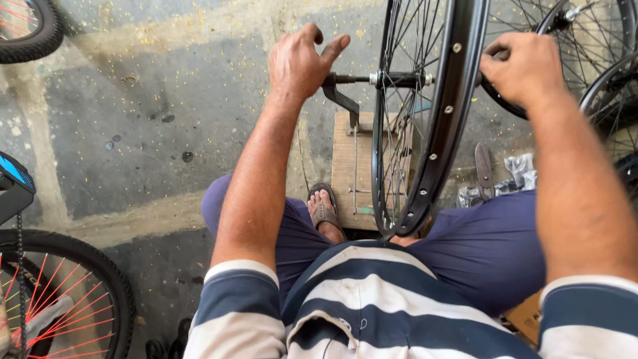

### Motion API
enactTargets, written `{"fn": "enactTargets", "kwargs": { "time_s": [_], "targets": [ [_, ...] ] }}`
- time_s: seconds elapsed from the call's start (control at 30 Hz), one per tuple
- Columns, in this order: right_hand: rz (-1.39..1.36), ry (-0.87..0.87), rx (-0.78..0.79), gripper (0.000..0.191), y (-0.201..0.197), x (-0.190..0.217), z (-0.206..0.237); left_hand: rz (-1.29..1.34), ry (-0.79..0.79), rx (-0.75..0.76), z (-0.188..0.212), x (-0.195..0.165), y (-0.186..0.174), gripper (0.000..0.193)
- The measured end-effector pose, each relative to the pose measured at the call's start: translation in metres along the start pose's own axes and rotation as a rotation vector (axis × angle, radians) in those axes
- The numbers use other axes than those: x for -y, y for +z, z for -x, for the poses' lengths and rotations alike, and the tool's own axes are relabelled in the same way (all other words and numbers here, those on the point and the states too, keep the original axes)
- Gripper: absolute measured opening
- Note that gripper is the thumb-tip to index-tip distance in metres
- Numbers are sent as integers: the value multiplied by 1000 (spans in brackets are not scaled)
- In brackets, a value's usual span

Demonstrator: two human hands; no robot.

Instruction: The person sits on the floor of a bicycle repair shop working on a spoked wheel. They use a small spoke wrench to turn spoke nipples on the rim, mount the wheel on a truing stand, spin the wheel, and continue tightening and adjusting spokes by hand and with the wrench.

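Black bicycle rim (444,126), spoked, stands upright on edge between the person's knees, its hub axle (392,79) held in a metal truing stand arm (340,98) that rises from a wooden block (347,169) on the concrete floor (133,126). Left hand (300,61) sits just left of the rim at the axle end, fingers curled loosely near the stand arm; whether they actually pinch the axle tip I cannot tell. Right hand (525,66) is on the far side of the rim, fingers closed around its outer edge near the top. Sandalled foot (324,213) rests beside the block, left of the rim. More spoked wheels (598,40) lean right of the rim; a tyred wheel with red spokes (60,299) is well left and nearer the camera. Small metal tool (483,169) lies on the floor just right of the rim.

Step looks like wheel truing or checking: rim steadied in the stand. Next move likely calls for turning the rim slowly with the right hand while the left keeps the axle seated.
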State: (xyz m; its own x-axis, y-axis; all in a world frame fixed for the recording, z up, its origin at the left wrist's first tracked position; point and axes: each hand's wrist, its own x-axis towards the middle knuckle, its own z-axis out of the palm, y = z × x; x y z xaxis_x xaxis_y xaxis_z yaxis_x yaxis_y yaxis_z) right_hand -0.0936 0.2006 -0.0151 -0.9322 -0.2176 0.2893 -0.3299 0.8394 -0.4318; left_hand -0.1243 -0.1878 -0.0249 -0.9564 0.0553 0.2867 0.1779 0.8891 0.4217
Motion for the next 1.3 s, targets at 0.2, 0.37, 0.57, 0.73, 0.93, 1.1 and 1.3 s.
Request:
{"fn": "enactTargets", "kwargs": {
  "time_s": [0.2, 0.37, 0.57, 0.73, 0.93, 1.1, 1.3],
  "targets": [
    [172, -37, -317, 30, 6, 19, 12, 49, -16, -10, 1, -3, -1, 68],
    [44, 21, 60, 45, 0, 10, 0, 96, 39, -88, 2, 0, -1, 66],
    [321, -137, -445, 41, 17, 11, -1, 73, 9, -85, 2, -1, 0, 66],
    [129, -165, -149, 24, 7, 19, 7, 85, -12, -43, 2, 1, 0, 67],
    [146, -112, -326, 15, 20, 6, 13, 15, 3, -41, -1, 1, 4, 69],
    [-29, -83, -206, 17, 14, -2, 12, 12, 50, -96, 1, 2, 4, 66],
    [69, 5, -310, 38, 16, 13, 11, -30, 41, -36, 2, -1, 0, 65]
  ]
}}
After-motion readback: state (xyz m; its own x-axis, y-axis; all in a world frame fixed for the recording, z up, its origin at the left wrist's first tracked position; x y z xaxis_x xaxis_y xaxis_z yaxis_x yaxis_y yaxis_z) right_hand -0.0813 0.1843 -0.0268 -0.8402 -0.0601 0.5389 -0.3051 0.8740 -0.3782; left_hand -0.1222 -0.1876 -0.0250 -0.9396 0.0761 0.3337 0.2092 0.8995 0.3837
